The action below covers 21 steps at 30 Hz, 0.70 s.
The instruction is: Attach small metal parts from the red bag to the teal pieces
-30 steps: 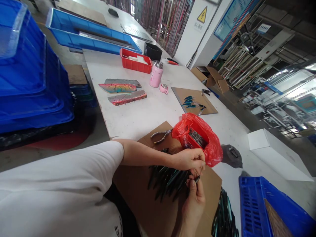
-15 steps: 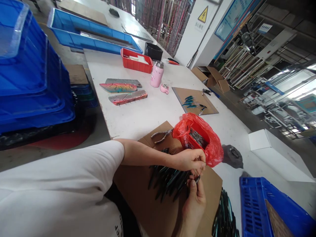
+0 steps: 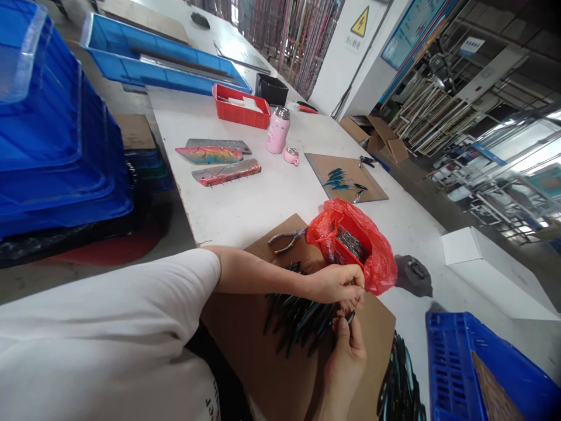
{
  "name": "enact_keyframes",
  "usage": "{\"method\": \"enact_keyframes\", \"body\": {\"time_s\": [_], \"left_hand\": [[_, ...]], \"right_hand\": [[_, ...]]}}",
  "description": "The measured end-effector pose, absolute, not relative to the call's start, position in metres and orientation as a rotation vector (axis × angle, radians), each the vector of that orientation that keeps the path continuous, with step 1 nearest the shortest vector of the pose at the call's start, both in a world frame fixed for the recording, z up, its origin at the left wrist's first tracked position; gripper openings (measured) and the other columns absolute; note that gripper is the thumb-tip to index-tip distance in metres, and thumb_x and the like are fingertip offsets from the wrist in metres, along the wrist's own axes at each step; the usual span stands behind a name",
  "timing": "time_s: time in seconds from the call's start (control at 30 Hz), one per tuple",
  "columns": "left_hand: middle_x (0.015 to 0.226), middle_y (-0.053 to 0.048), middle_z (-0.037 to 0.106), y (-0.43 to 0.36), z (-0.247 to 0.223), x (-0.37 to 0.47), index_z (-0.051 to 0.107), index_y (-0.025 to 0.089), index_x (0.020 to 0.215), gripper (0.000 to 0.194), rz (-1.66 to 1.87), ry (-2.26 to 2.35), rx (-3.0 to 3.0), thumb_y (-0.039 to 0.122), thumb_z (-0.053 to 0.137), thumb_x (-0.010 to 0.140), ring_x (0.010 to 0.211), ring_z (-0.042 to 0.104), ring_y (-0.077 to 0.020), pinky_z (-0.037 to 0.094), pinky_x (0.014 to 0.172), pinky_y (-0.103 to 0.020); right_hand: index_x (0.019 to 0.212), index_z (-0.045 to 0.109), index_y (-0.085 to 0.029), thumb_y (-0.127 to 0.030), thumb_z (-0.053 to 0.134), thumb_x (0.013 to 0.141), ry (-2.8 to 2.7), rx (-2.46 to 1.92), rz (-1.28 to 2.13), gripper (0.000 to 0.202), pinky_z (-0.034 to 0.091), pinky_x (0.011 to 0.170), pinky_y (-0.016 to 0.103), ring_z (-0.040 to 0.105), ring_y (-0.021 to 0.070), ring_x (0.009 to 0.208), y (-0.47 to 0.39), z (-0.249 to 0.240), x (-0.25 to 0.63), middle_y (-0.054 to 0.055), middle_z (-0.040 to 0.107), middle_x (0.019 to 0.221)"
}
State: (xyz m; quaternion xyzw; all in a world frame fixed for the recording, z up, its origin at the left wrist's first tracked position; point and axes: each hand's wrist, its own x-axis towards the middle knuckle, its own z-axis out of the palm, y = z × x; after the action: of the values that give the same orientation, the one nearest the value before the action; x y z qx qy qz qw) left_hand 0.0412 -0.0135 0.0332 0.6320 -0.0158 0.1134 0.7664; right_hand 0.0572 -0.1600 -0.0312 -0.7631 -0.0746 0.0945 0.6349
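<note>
My right hand (image 3: 346, 356) comes up from the bottom, thumb and fingers closed on a small dark fishing lure (image 3: 351, 317). Just above it, my left hand (image 3: 339, 284) reaches in from the left with its fingers pinched together at the lure's end; whatever sits between them is too small to make out. Under my left forearm a pile of slim dark lures (image 3: 302, 318) with a teal sheen lies on a cardboard sheet (image 3: 263, 351). Beyond my hands, a red plastic bag (image 3: 381, 257) surrounds a red box of thin metal pieces (image 3: 353, 242).
Pliers (image 3: 287, 240) lie by the bag. More dark lures (image 3: 398, 380) are heaped right of the cardboard, near a blue crate (image 3: 449, 362). Farther back are a board (image 3: 372, 181) with several teal lures, a pink bottle (image 3: 278, 130) and a red tray (image 3: 241, 114). Blue bins (image 3: 56, 134) stand left.
Both hands stay together around the lure with almost no visible movement. The view has shifted very slightly.
</note>
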Motion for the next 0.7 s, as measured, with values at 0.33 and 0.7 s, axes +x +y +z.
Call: {"method": "enact_keyframes", "body": {"time_s": [0.33,0.7], "left_hand": [[0.072,0.0,0.057,-0.013,0.021,0.049,0.043,0.015,0.08,0.007,0.211,0.029,1.482,0.019,0.046,0.076,0.056,0.055,-0.0068,0.044,0.051,-0.016],[0.078,-0.002,0.056,0.015,0.009,0.074,0.05,0.012,0.094,0.023,0.473,0.142,1.558,0.026,0.051,0.077,0.068,0.054,-0.008,0.042,0.061,-0.018]], "right_hand": [[0.109,0.056,-0.02,-0.042,0.056,0.07,-0.205,-1.779,0.255,0.045,0.041,0.084,0.03,0.054,0.0181,0.095,-0.158,-0.023,0.054,0.005,0.06,0.108],[0.116,0.05,-0.023,-0.05,0.042,0.074,-0.333,-2.317,0.063,0.051,0.039,0.083,0.029,0.054,0.0186,0.096,-0.173,-0.007,0.069,0.006,0.059,0.11]]}}
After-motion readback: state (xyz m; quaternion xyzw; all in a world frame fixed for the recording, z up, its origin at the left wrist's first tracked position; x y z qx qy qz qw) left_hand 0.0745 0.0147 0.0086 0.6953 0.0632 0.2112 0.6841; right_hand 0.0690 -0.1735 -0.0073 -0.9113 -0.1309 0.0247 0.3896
